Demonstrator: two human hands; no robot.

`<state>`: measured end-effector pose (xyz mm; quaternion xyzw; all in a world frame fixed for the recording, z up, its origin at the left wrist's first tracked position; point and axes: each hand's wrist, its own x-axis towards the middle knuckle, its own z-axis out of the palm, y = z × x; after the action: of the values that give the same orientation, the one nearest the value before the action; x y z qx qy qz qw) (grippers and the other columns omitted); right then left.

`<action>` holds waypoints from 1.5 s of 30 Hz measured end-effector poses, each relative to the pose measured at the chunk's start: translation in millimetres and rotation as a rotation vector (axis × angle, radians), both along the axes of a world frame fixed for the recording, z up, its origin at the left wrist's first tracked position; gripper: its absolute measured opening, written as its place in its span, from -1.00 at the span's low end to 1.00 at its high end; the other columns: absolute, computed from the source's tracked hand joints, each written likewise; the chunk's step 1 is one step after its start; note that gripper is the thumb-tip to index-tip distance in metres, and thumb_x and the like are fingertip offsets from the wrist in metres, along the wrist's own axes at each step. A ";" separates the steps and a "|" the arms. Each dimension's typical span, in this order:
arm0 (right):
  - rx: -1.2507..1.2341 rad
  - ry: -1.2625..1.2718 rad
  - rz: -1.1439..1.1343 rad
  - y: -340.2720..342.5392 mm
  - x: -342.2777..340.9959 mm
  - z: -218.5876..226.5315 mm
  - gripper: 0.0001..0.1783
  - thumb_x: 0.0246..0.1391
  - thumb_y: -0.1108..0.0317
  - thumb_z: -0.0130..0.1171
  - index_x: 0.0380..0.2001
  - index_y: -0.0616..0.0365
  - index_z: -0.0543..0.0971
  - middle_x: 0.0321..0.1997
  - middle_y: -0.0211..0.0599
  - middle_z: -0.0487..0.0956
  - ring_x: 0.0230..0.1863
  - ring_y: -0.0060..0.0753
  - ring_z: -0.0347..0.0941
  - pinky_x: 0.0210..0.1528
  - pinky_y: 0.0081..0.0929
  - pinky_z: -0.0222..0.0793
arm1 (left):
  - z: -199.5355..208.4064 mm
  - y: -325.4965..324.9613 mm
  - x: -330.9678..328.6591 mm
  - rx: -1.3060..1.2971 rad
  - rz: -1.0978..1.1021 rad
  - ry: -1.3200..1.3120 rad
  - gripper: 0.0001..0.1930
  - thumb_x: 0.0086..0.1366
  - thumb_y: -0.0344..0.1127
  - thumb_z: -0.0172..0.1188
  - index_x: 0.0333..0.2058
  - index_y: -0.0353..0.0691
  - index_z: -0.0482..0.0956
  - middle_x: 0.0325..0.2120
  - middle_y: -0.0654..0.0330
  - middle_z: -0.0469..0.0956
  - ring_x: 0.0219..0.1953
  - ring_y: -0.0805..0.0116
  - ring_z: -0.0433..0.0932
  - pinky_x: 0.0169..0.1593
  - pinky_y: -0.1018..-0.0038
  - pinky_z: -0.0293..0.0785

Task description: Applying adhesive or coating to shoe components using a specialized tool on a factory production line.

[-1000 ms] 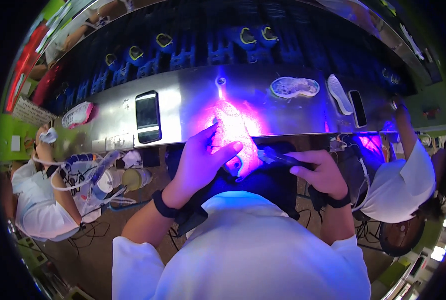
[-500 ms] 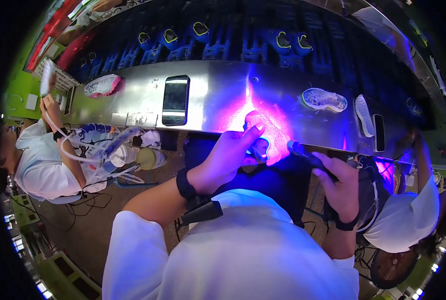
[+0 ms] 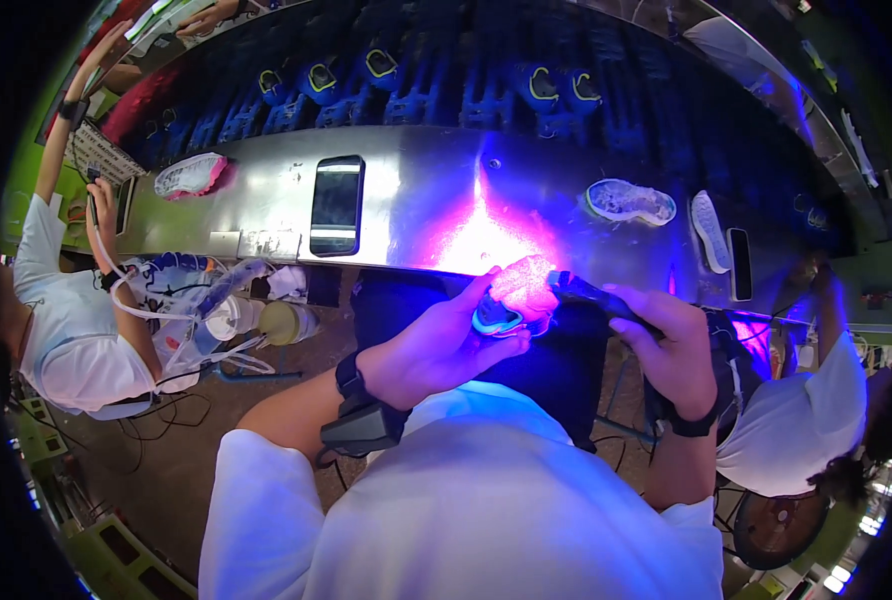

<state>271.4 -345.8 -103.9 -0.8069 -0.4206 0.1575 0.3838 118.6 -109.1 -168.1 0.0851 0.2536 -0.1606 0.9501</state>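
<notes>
Head view: the left hand is partly closed around a shoe, gripping it at the near edge of the metal worktop, in front of the person's body. Pink-violet light floods the shoe, and its dark opening, edged in blue, faces the near left. The right hand is curled closed on the dark handle of a brush, whose tip meets the shoe's right side or sits just beside it. To the left, below worktop level, a white tub stands beside a pale yellowish tub, with clear tubing near them; what either holds cannot be told. On the worktop lie a smartphone left of centre, a pink-edged white sole at far left, and two whitish soles to the right. Beyond, a dark rack carries blue shoes with yellow-green collars.
</notes>
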 end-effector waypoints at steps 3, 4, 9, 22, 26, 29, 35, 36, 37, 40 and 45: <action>0.084 0.050 0.026 6.0 0.2 -8.1 -0.54 0.00 0.59 0.35 0.04 0.20 0.67 -0.34 -0.25 0.64 -0.35 -0.44 0.57 -0.24 -0.52 0.44 | -1.2 1.4 -1.7 -0.152 -0.003 -0.062 -0.44 0.59 0.06 -0.12 0.25 -0.34 0.36 0.06 -0.15 0.55 -0.08 0.18 0.68 -0.07 0.48 0.73; 0.108 0.101 0.012 8.0 -1.3 -10.5 -0.54 -0.04 0.59 0.37 0.01 0.22 0.68 -0.33 -0.25 0.65 -0.34 -0.41 0.57 -0.22 -0.51 0.44 | 1.9 5.2 -3.9 -0.307 -0.033 -0.034 -0.43 0.60 0.06 -0.14 0.25 -0.36 0.35 0.06 -0.16 0.55 -0.09 0.16 0.69 -0.06 0.45 0.74; 0.100 0.010 0.081 13.2 -6.5 -20.4 -0.48 -0.05 0.58 0.43 0.06 0.16 0.67 -0.42 -0.25 0.57 -0.40 -0.36 0.52 -0.27 -0.47 0.42 | -6.5 7.5 -19.1 -0.484 -0.074 0.092 -0.40 0.60 0.07 -0.17 0.26 -0.42 0.29 0.06 -0.20 0.54 -0.11 0.17 0.72 -0.07 0.39 0.78; 0.135 -0.011 -0.068 15.8 -4.4 -10.2 -0.53 0.02 0.53 0.39 0.07 0.17 0.67 -0.22 -0.18 0.68 -0.22 -0.28 0.60 -0.08 -0.47 0.45 | -3.0 3.7 -10.8 -0.036 0.038 -0.046 -0.49 0.54 0.05 0.01 0.25 -0.20 0.39 -0.10 0.04 0.59 -0.11 0.21 0.64 -0.01 0.33 0.70; 0.074 -0.104 -0.013 24.2 5.9 16.6 -0.53 0.00 0.50 0.40 0.05 0.16 0.68 -0.41 -0.23 0.59 -0.39 -0.33 0.52 -0.28 -0.48 0.37 | -8.7 4.7 -7.8 0.013 0.029 0.024 -0.43 0.53 0.15 -0.01 0.20 -0.23 0.41 -0.07 -0.01 0.58 -0.11 0.19 0.65 -0.01 0.32 0.71; 0.016 -0.117 0.025 22.0 13.9 15.8 -0.53 -0.02 0.49 0.42 0.03 0.15 0.69 -0.45 -0.26 0.56 -0.44 -0.35 0.48 -0.34 -0.48 0.34 | -7.8 0.5 0.7 -0.006 0.034 0.061 -0.46 0.57 0.08 -0.10 0.20 -0.31 0.40 -0.01 -0.08 0.57 -0.13 0.19 0.68 -0.06 0.38 0.72; 0.109 -0.083 0.055 14.5 25.4 0.7 -0.55 -0.04 0.52 0.42 0.00 0.17 0.70 -0.44 -0.24 0.57 -0.43 -0.38 0.49 -0.33 -0.49 0.35 | -13.2 2.3 3.2 -0.349 -0.021 0.056 -0.39 0.58 0.06 -0.09 0.25 -0.44 0.28 0.05 -0.30 0.50 -0.19 0.18 0.72 -0.04 0.42 0.76; 0.111 -0.081 0.055 13.0 26.8 -4.3 -0.55 -0.04 0.52 0.42 0.00 0.17 0.70 -0.44 -0.24 0.57 -0.43 -0.38 0.49 -0.33 -0.49 0.35 | -15.6 1.2 3.8 -0.381 -0.025 0.053 -0.39 0.58 0.05 -0.07 0.26 -0.44 0.27 0.02 -0.27 0.52 -0.19 0.16 0.72 -0.04 0.41 0.76; 0.150 -0.070 0.055 11.3 28.2 -11.7 -0.55 -0.03 0.50 0.44 0.01 0.12 0.71 -0.46 -0.27 0.55 -0.46 -0.39 0.47 -0.36 -0.48 0.35 | -16.6 0.3 4.5 -0.413 -0.029 0.048 -0.39 0.57 0.04 -0.06 0.27 -0.44 0.26 0.00 -0.25 0.53 -0.18 0.15 0.72 -0.04 0.39 0.76; 0.232 -0.020 0.048 9.1 28.5 -28.1 -0.55 -0.03 0.48 0.46 0.01 0.07 0.72 -0.49 -0.30 0.52 -0.48 -0.40 0.44 -0.37 -0.47 0.35 | -16.9 -0.6 4.9 -0.630 -0.072 0.064 -0.41 0.59 0.02 -0.09 0.29 -0.43 0.26 -0.01 -0.22 0.55 -0.16 0.14 0.72 -0.08 0.34 0.77; 0.205 0.036 0.064 2.0 20.9 -41.8 -0.57 -0.06 0.54 0.40 -0.02 0.22 0.70 -0.35 -0.27 0.65 -0.35 -0.43 0.55 -0.23 -0.51 0.43 | -2.7 -0.7 0.0 -0.740 -0.062 0.040 -0.44 0.59 0.00 -0.10 0.32 -0.33 0.27 -0.04 -0.14 0.58 -0.10 0.17 0.70 -0.15 0.31 0.74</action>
<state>292.3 -343.7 -145.7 -0.7464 -0.4532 0.1404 0.4668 118.6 -109.8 -170.8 -0.2599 0.1940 -0.2718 0.9061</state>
